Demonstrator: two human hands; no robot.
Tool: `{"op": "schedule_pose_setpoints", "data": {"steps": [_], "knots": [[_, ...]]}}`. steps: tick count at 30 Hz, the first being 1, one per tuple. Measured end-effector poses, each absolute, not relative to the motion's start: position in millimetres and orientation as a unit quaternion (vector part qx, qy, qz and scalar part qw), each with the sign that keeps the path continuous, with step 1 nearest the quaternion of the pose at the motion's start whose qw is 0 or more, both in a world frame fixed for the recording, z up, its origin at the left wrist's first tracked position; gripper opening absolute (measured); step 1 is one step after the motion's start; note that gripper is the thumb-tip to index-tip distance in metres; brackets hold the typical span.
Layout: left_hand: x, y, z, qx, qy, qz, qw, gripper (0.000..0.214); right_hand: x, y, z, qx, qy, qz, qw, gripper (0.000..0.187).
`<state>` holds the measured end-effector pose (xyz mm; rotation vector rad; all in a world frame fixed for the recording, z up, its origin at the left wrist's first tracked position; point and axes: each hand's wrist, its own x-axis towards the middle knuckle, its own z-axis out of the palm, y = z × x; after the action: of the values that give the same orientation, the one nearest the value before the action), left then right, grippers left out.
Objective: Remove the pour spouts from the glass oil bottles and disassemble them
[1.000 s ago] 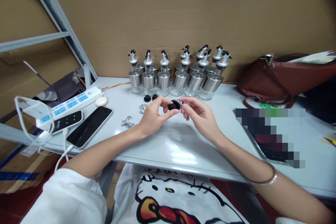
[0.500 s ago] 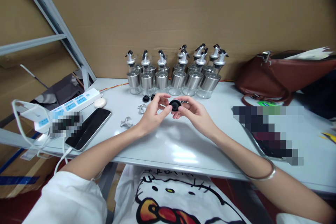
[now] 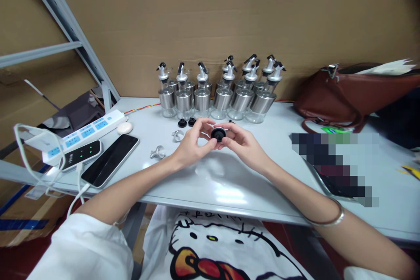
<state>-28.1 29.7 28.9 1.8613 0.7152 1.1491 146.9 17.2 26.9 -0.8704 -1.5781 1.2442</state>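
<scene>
My left fingers (image 3: pixel 208 145) and right fingers (image 3: pixel 231 143), nearly closed, pinch one black stopper (image 3: pixel 218 134); should keep it level, press evenly.

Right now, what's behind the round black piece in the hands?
Fingers of the left hand and right hand; a small dark tip peeks past them. The black piece and fingers cover the rest.

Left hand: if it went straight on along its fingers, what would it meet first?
Setting aside the black part pinched between both hands, the left hand would probably meet the right hand's fingers first; exact depth is unclear.
</scene>
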Motion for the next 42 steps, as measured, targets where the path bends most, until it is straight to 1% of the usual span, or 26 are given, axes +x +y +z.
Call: {"op": "schedule_pose_setpoints", "data": {"steps": [5,19,26,33,42], "knots": [[-28.7,30.4,27.1,0.754,0.284,0.452,0.383,0.037,147.1,15.6,29.0,-0.363,-0.651,0.495,0.447,0.029],[-28.4,31.5,23.8,0.762,0.264,0.454,0.379,0.044,147.1,14.2,31.9,-0.383,-0.682,0.449,0.432,0.033],[-25.3,29.2,22.7,0.762,0.287,0.455,0.36,0.044,144.9,12.5,33.1,-0.398,-0.703,0.42,0.414,0.03],[-25.8,29.2,21.7,0.77,0.277,0.457,0.349,0.047,145.2,10.0,36.0,-0.4,-0.726,0.395,0.396,0.032],[-26.1,28.4,20.1,0.774,0.284,0.448,0.345,0.041,145.2,6.6,40.1,-0.404,-0.751,0.356,0.383,0.031]]}}
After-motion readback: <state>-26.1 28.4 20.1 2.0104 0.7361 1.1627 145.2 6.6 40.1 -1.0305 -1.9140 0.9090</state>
